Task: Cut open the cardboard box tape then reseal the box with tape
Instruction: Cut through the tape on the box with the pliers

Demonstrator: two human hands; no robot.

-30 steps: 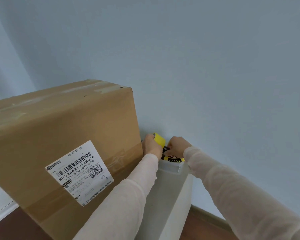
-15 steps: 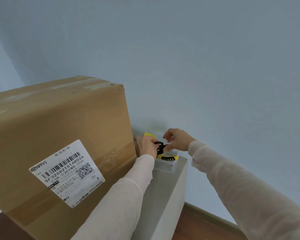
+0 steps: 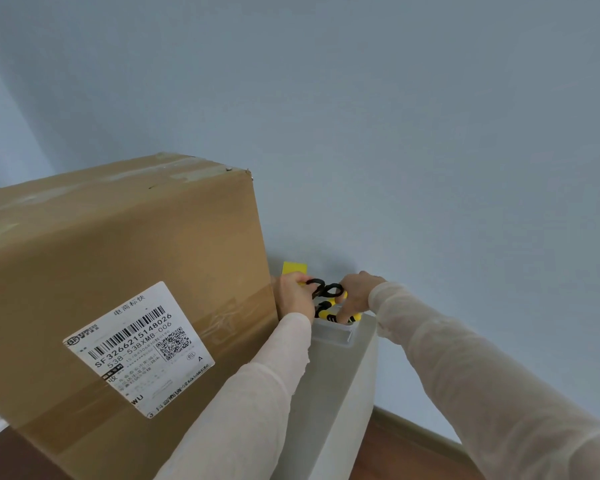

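At the white cabinet's point(image 3: 329, 393) far end, over the clear bin point(image 3: 333, 337), the left hand point(image 3: 293, 298) pinches the black scissors point(image 3: 326, 291); whether the fingers point(image 3: 343, 315) of the right hand point(image 3: 355, 294) grasp anything, I cannot tell. Just left stands the cardboard box point(image 3: 118, 271), nearer the left hand.

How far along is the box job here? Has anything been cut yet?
Done: nothing visible. The tape on top of the cardboard box looks uncut and the flaps are shut. In hand: the left hand pinches black-handled scissors over the clear bin, while the right hand reaches in; its grip is unclear. Left: cut the tape, then reseal.
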